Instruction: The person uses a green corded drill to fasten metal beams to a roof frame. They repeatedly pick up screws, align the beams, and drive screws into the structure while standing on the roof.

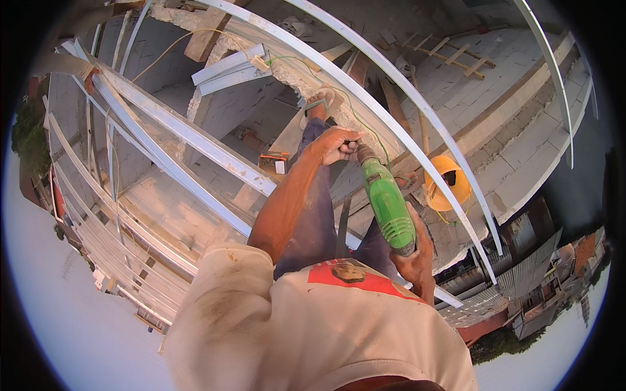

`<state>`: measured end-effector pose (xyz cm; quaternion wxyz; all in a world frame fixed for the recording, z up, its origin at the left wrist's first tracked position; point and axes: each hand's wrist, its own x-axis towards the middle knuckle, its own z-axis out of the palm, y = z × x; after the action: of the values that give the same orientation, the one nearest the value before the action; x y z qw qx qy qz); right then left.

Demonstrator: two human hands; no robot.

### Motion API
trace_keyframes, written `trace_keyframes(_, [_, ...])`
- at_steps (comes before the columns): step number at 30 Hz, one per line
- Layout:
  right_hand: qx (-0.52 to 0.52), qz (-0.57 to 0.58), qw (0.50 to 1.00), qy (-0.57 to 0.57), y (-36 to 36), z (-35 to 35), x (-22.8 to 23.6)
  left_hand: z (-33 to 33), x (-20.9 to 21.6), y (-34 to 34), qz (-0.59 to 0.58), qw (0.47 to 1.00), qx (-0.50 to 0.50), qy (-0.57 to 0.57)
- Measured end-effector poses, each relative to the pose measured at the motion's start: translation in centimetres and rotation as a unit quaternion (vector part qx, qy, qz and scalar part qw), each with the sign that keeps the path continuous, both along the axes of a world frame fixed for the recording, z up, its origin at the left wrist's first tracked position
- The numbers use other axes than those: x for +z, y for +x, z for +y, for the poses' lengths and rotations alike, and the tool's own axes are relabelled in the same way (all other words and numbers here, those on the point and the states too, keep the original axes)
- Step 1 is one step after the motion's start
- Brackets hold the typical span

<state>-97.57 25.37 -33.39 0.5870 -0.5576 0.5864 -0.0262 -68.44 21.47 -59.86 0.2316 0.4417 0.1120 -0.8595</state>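
Observation:
A green power drill (389, 205) slants across the middle, its chuck (366, 155) pointing up and away from me. My right hand (417, 251) is closed around its rear end, partly hidden behind the body. At the chuck's tip, my left hand (338, 144) has its fingers pinched together; whatever they hold is too small to make out. A green cord (355, 111) runs near the drill toward a pale plug connector (260, 63). Left of my legs lies a small orange and black box (274, 161). My sandalled foot (316, 107) rests on a plank.
Long metal channels (189, 133) cross on the left, and curved-looking ones (391, 124) pass on the right. A yellow hard hat (448, 182) sits beside them. Broken wall edges border drops to lower floors. What looks like another person's arm (65, 65) reaches the channels at upper left.

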Motion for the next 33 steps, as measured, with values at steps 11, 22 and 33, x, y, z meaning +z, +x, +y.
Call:
trace_keyframes(11, [-0.107,-0.007,0.994,-0.009,2.6,-1.3,-2.8,0.1,-4.8,-8.3,-0.003,0.935,0.343,0.086])
trace_keyframes(22, [-0.029,0.039,0.999,-0.013,3.0,-7.5,-6.0,-4.6,-7.5,-9.6,-0.034,0.922,0.374,0.089])
trace_keyframes(33, [0.096,0.088,0.991,-0.022,4.7,-11.5,-4.6,-3.4,-10.0,-10.1,-0.002,0.908,0.414,0.059])
